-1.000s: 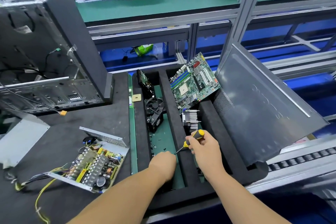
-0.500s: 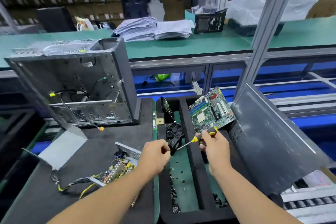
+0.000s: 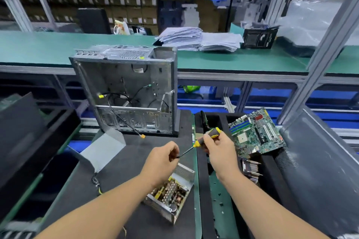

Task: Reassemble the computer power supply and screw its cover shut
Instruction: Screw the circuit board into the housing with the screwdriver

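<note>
- The right hand (image 3: pixel 219 153) was curled round the black-and-yellow handle of a screwdriver (image 3: pixel 202 140), thumb and fingers wrapped tight, with the handle's end sticking up past the knuckles.
- The screwdriver's thin shaft ran down and away from that grip toward the left hand (image 3: pixel 162 163), meeting it at the fingertips.
- The left hand had its fingers bent inward and pinched together at the shaft's tip; whether a screw sat between them was too small to tell.
- Both hands were held in the air, close together but touching only through the tool.
- Directly beneath the left hand, and partly hidden by its wrist, lay the open power supply (image 3: pixel 171 194), its circuit board, coils and capacitors exposed inside a perforated metal tray resting on the dark mat (image 3: pixel 124 161).
- Well off to the far side of the left hand, away from the screwdriver grip, the bent grey metal cover (image 3: pixel 103 149) lay on the same mat, apart from the power supply.
- Beyond the two hands stood an emptied computer case (image 3: pixel 128 91), open toward the camera with loose cables hanging inside.
- Just beyond and outboard of the right hand's grip, a green motherboard (image 3: pixel 256 134) leaned in a black foam tray (image 3: pixel 202 180), and a finned heatsink (image 3: pixel 250 170) lay below the board, beside the right wrist.
- Farther outboard of the right hand, a grey case side panel (image 3: pixel 320 170) leaned at a slant.
</note>
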